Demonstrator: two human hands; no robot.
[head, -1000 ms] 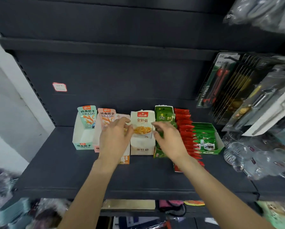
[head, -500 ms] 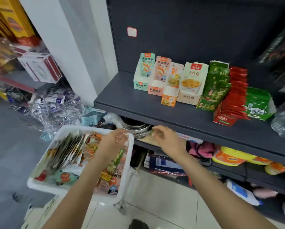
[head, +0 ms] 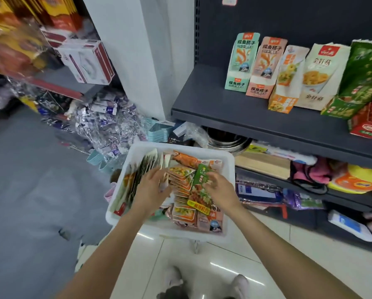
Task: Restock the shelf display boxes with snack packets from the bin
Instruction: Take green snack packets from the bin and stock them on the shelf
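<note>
A white bin (head: 135, 151) full of snack packets sits low in front of me. My left hand (head: 151, 188) lies over a row of upright packets in its left half, fingers spread and resting on them. My right hand (head: 220, 190) reaches into the right half, fingertips on a green packet (head: 202, 175) that lies across a stack of orange packets (head: 180, 182). Up on the dark shelf (head: 234, 113) stands a row of display boxes: a teal box (head: 238, 82), a pink box (head: 259, 89), an orange box (head: 283, 102), a cream box (head: 312, 98) and a green box (head: 342, 108).
A white pillar (head: 137, 50) stands left of the shelf. Clear-wrapped goods (head: 103, 121) are piled on the grey floor by it. Lower shelves (head: 310, 180) hold mixed items. A white and red carton (head: 88, 61) sits on the left rack. My shoes (head: 174, 281) show on white tiles below.
My view dropped from the shelf boxes to the bin. Both hands left the cream display box, came down, and now reach among the packets in the bin.
</note>
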